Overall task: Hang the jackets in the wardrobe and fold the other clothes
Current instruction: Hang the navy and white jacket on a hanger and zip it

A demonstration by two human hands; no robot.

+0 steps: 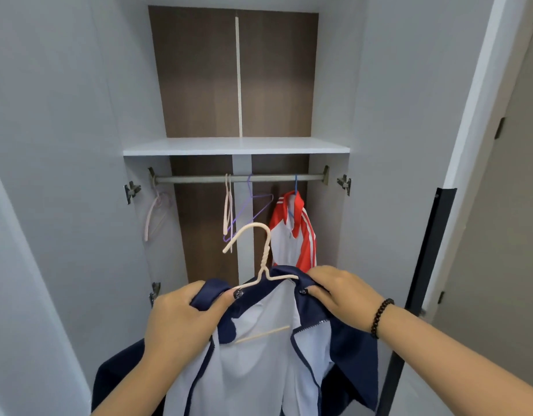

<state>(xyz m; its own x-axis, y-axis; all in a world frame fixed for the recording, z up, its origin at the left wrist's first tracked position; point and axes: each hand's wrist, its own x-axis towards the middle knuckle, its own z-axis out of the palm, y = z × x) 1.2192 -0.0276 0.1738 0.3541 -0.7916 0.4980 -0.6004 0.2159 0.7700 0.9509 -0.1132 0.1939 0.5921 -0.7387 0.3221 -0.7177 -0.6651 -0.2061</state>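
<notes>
Navy-and-white jacket (259,355) on cream hanger (263,259), left hand (184,319) and right hand (343,295) clenched on its collar

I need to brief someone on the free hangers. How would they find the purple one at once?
Look under the white wardrobe shelf at the grey metal rail. Near its middle hangs an empty thin purple wire hanger, between a pale pink hanger on its left and a red-and-white jacket on its right. It is the only purple one.
</notes>
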